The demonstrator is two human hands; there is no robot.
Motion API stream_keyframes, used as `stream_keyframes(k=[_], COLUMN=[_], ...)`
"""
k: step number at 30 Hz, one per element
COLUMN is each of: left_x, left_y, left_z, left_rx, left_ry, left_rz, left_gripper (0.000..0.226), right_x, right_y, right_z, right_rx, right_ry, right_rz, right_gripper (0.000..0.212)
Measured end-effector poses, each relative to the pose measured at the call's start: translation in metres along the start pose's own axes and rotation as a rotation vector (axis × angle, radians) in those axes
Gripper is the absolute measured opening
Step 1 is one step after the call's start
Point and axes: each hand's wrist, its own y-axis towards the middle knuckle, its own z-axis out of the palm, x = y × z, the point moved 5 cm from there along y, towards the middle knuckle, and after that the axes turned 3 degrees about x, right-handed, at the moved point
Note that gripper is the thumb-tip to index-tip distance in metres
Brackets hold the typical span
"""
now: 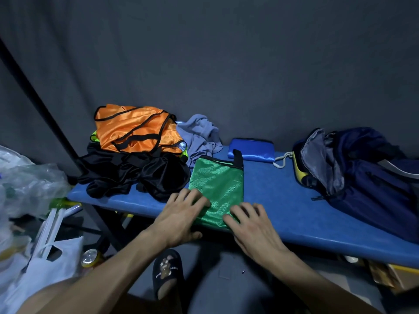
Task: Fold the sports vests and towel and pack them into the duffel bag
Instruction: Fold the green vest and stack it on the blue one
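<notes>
Pressing flat on a folded green sports vest, both hands sit at the near edge of the blue padded tabletop. The left hand lies on the vest's near left corner, fingers straight and spread, grasping nothing. The right hand lies on the near right corner, fingers likewise extended and slightly arched, holding nothing. The vest is folded into a narrow rectangle with black trim at its far end, lying lengthwise away from the person.

Below the tabletop edge, a foot in a dark slipper stands on the floor. To the near left are white and clear plastic bags and a drinks can.

Further back on the left, an unfolded pile rests on the tabletop: a black vest underneath, an orange vest with black trim on top, a sliver of yellow-green fabric showing between them. Just beside the pile, toward the wall, lies a crumpled grey-blue towel. A folded blue vest sits behind the green one, apart from it.

At the right end lies the navy duffel bag, its opening gaping toward the centre, grey lining visible, a white drawcord beside it.

A dark fabric backdrop closes the rear.
</notes>
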Motion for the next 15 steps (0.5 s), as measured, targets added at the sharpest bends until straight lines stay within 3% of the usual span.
stream_keyframes(k=[4,12,15], left_x=[0.000,0.006,0.005], left_y=[0.003,0.006,0.005], left_z=[0.000,-0.022,-0.053], left_rx=[-0.065,-0.248,-0.349], left_ry=[0.017,-0.102,-0.356], left_rz=[-0.017,-0.084,-0.098], left_gripper=[0.067,0.032,0.013], right_x=[-0.006,-0.043,-0.065], right_y=[0.004,0.033,0.039], right_z=[-0.002,-0.041,-0.065], right_rx=[-0.079,-0.245,-0.332], right_ry=[0.043,0.766,0.931], right_rz=[-0.009,0.267,0.391], right_gripper=[0.020,0.011,0.006])
